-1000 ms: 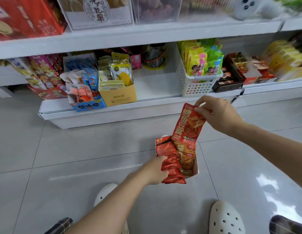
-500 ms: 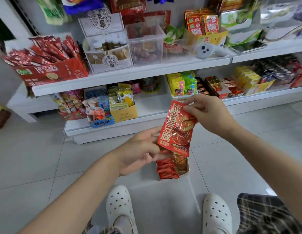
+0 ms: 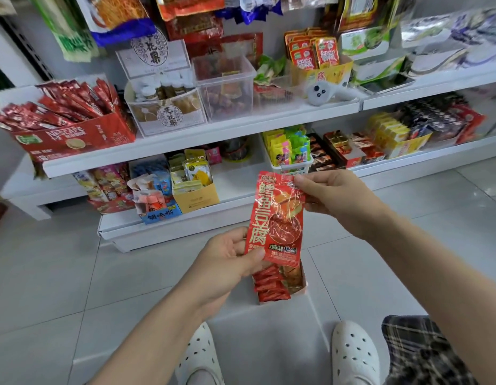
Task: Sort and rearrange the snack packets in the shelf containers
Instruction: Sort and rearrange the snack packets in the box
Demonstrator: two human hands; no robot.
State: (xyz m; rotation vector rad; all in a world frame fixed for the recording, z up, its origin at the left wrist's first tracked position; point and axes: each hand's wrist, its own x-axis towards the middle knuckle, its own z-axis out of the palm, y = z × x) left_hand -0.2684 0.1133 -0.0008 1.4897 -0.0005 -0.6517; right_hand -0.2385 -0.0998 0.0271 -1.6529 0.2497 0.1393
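Red and glossy, the snack packet (image 3: 276, 218) hangs upright between your two hands, in the air in front of the lower shelf (image 3: 241, 190). Your right hand (image 3: 338, 201) pinches its top right corner between thumb and fingers. Your left hand (image 3: 230, 262) grips the bottom left edge, thumb on the front and fingers curled behind.

Directly below the packet, a small cardboard tray (image 3: 302, 291) sits on the tiled floor (image 3: 60, 273), between your white clogs (image 3: 355, 354) and the shelf base. It holds a row of small red packets (image 3: 269, 286) on its left side and a few brownish ones on its right.

On the lower shelf, a yellow box (image 3: 196, 200) of pouches stands just left of the open stretch behind the held packet, and a white basket (image 3: 294, 165) of yellow and green packets stands to the right. On the upper shelf (image 3: 213, 134), a red Nescafe box (image 3: 74, 137) of sachets sits at the left end, with a clear plastic bin (image 3: 227, 90) further right.
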